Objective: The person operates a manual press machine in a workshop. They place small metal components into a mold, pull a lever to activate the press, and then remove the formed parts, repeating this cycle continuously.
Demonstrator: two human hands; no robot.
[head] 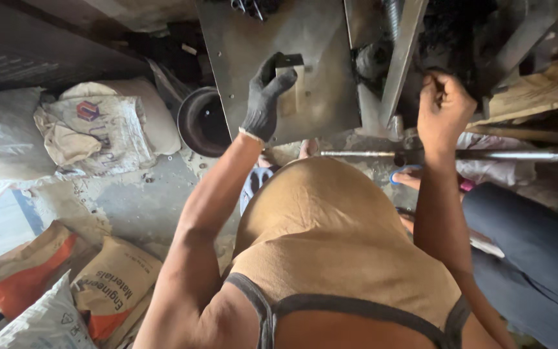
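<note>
1. Looking straight down from the head cam here. My left hand (267, 97), in a dark grey glove, is up in the upper middle of the frame, lying on a flat metal plate (318, 39).
2. That gloved hand is wrapped around a small pale block (292, 90) with a dark top end. Thumb sits on one side, fingers curl over the other, so it's clamped on the block, which stands on the plate near its lower edge.
3. My right hand (444, 103) is bare and sits in the upper right of the frame, fingers curled in tight. It's closed into a fist against some dark machine part, but honestly I can't tell what it's gripping, the spot is too dark.
4. Just below that hand a thin steel rod (518, 155) runs horizontally out to the right edge.
5. Between the two hands a slanted metal bar (402, 58) runs down from the top edge.
6. Left of the plate there's a round dark pan (198, 123) on the floor.
7. Upper left has a crumpled white sack (98, 129); lower left has brown paper bags (108, 291) with orange patches, stacked on each other.
8. At the right edge, someone else's leg in dark blue trousers (537, 252) sits near my right arm.
</note>
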